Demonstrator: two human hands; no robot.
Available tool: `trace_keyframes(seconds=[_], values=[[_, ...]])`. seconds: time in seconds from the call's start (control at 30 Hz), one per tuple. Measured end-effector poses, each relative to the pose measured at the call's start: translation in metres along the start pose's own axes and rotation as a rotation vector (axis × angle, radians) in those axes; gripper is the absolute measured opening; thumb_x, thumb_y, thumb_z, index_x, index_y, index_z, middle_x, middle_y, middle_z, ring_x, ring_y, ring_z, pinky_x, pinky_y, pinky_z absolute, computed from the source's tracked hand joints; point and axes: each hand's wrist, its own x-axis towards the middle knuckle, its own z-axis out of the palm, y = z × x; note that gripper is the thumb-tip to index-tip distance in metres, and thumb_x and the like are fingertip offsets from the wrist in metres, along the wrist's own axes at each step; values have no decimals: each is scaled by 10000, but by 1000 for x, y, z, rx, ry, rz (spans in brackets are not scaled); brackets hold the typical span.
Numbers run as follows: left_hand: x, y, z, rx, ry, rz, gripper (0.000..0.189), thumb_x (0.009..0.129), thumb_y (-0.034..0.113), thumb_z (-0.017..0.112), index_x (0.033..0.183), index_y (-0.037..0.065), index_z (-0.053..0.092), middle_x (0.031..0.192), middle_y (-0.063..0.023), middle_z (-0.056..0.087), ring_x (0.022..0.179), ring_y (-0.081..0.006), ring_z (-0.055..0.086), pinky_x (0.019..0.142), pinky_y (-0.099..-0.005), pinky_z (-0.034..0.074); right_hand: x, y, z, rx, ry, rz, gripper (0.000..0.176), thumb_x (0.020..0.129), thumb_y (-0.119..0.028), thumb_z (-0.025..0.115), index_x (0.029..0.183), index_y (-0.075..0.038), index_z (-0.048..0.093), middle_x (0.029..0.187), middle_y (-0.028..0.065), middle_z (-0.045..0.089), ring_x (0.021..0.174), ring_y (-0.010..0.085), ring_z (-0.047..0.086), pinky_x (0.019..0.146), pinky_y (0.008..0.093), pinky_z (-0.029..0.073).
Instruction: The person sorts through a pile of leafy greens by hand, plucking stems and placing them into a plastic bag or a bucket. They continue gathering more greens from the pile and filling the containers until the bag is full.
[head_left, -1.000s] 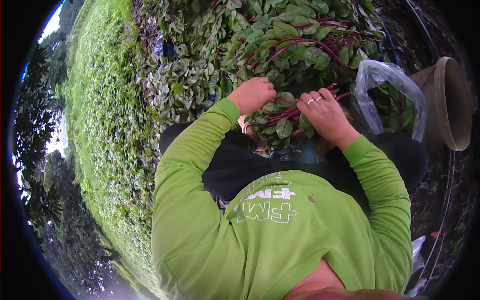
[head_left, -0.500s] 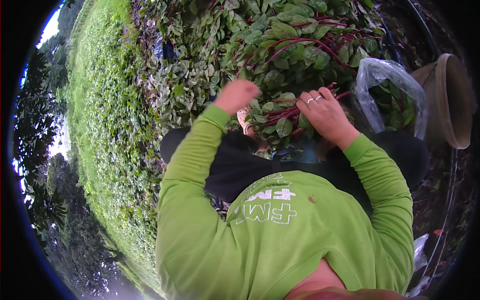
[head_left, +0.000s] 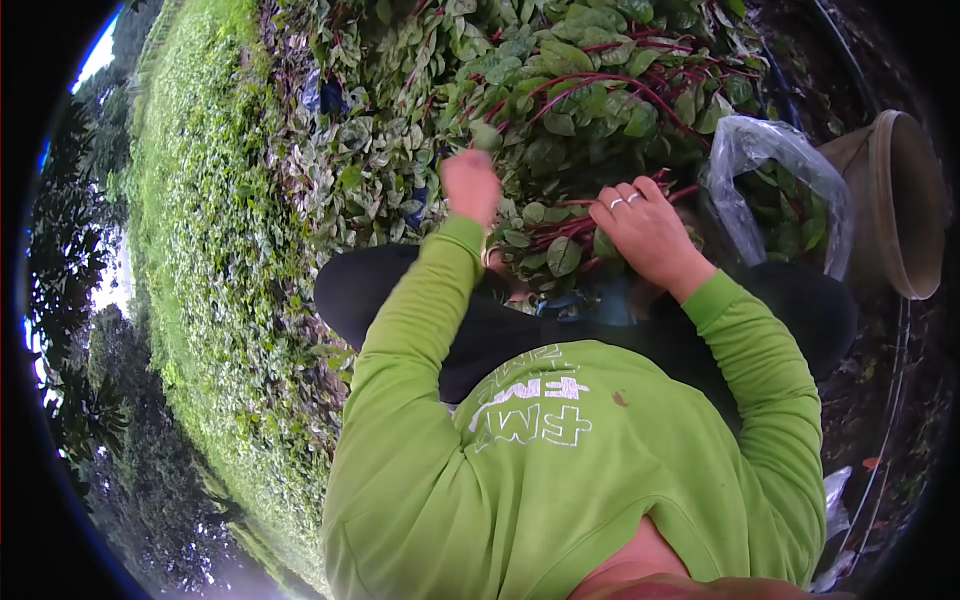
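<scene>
My right hand (head_left: 640, 222), with two rings on its fingers, is closed over a bunch of Malabar spinach (head_left: 563, 256) with dark red stems and green leaves, above my lap. Some stem ends poke out past its fingers. To the left, my left hand (head_left: 470, 185) is a blurred fist raised beside the larger heap of Malabar spinach (head_left: 590, 95). A smeared green leaf (head_left: 485, 135) shows right at the top of this fist; I cannot tell what the fingers hold.
At the right, a clear plastic bag (head_left: 737, 160) with leaves inside stands by my knee. Beside it a brown bucket (head_left: 888, 200) lies tipped, mouth to the right. Thin pipes (head_left: 900, 370) run over the soil. Green plants (head_left: 220, 260) cover the ground at left.
My left hand has moved a little left and up, away from the bunch, and a blurred leaf now shows above it. My right hand stays on the bunch.
</scene>
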Motion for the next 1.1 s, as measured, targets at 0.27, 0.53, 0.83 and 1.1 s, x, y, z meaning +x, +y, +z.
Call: trace_keyframes(seconds=[0.27,0.53,0.83,1.1], values=[[-7,11,2,-232,-833,29,491,888,48,625,1360,166,686,1369,-132,650,1277,-293,588,1121,-403,421,2,-1,-3,18,8,-11,201,852,-151,583,1039,-93,626,1043,63,628,978,217,608,961,388,441],[-18,29,-9,286,-629,759,222,798,104,701,1002,135,781,1021,-102,726,1128,-327,637,1014,-448,477,-5,-1,-1,36,-10,-11,191,858,-149,567,1034,-93,616,1041,68,628,982,222,609,947,389,446],[-18,29,-7,622,-614,505,112,835,178,707,906,120,771,894,-105,724,1004,-308,688,861,-488,536,-5,-5,6,25,-27,-24,146,846,-148,596,980,-104,633,932,50,607,952,208,614,936,382,444],[25,98,1,49,-59,735,296,847,-3,607,1118,35,716,1182,-144,696,1151,-341,632,1006,-433,514,-10,3,3,25,-68,55,294,894,-150,589,1183,-156,643,969,56,646,971,232,645,911,407,442]])
